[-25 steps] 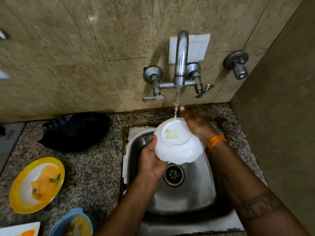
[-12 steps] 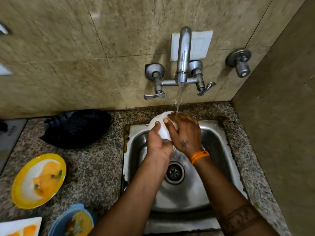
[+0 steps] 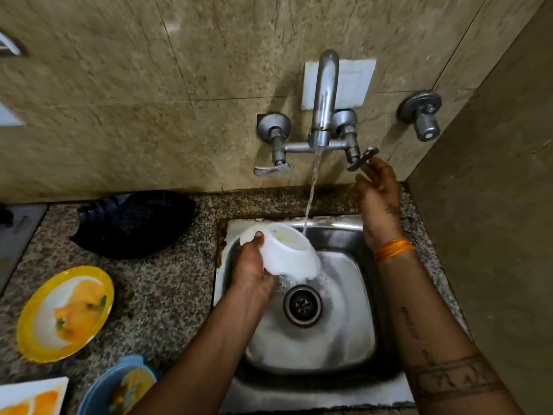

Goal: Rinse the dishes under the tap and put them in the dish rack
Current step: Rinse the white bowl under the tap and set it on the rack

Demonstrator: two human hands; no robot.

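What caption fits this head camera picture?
Left hand holds a white bowl over the sink; right hand touches the tap handle.

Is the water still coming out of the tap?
On. A stream of water runs from the tap into the sink, beside the white bowl. The right hand touches the handle.

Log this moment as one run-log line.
step: rinsing | left hand: holds white bowl over sink | right hand: at tap lever | water: running
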